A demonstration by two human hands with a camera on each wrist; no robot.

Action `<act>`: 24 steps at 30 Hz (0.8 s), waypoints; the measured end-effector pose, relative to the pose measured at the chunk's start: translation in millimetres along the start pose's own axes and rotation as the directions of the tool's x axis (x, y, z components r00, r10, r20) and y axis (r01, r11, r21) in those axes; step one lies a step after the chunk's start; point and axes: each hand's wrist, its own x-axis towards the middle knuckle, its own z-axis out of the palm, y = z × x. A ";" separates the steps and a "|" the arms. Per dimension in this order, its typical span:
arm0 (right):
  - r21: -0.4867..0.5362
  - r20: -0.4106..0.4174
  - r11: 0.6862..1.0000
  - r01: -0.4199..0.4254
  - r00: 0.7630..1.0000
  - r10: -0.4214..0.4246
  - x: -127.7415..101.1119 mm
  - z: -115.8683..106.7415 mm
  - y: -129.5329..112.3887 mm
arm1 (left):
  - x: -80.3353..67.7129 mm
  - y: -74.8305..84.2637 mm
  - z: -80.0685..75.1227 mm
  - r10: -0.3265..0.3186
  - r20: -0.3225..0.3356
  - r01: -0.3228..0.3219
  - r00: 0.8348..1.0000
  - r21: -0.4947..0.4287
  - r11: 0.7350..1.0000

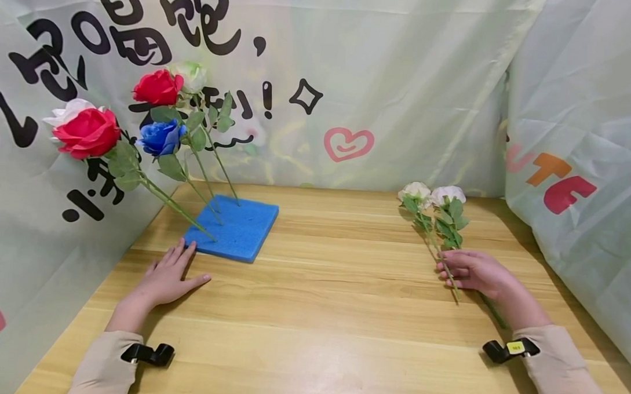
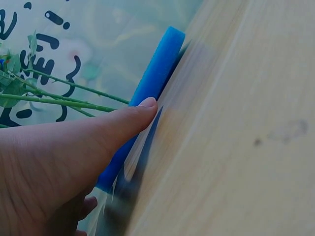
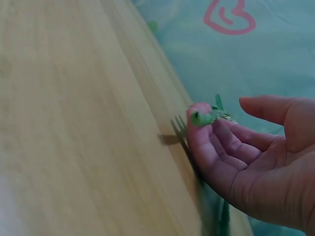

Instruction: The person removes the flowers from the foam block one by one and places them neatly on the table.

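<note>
1. Your left hand [image 1: 163, 278] is lying flat on the wooden table [image 1: 332, 313], fingers straight, gripping nothing; its fingertips are touching the near edge of the blue foam block [image 1: 236, 226].
2. The block is holding five flower stems upright and tilted left.
3. Your right hand [image 1: 472, 272] is resting over the white rose stems [image 1: 437, 224] lying at the table's right, fingers curling loosely around one stem.

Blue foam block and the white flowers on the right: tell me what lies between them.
Only bare wooden table lies between the blue foam block and the white flowers, as the head view shows.
</note>
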 end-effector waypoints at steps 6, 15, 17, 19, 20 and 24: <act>-0.086 0.003 0.996 0.019 1.000 -0.019 -7.0 -6.7 -4.4 | 0.2 -0.3 0.4 -0.001 -0.005 0.001 1.000 0.001 1.000; -0.037 0.087 0.998 0.054 0.995 -0.051 -15.0 -22.8 -8.5 | -1.4 3.1 -2.4 0.000 0.003 0.000 1.000 -0.004 1.000; -0.040 0.102 0.998 0.047 0.994 -0.043 -17.8 -26.6 -9.5 | -1.6 4.1 -3.0 0.003 0.001 -0.003 1.000 -0.006 1.000; -0.054 0.103 0.998 0.033 0.994 -0.027 -20.4 -29.5 -10.6 | -1.6 4.7 -3.3 0.000 0.003 0.000 1.000 -0.003 1.000; -0.063 0.100 0.998 0.026 0.995 -0.020 -21.6 -30.7 -11.1 | -1.6 4.8 -3.2 0.000 0.004 0.000 1.000 -0.002 1.000; -0.087 0.115 0.996 0.033 0.993 -0.023 -25.1 -35.7 -11.7 | -1.4 4.7 -3.0 -0.001 0.005 0.001 1.000 -0.003 1.000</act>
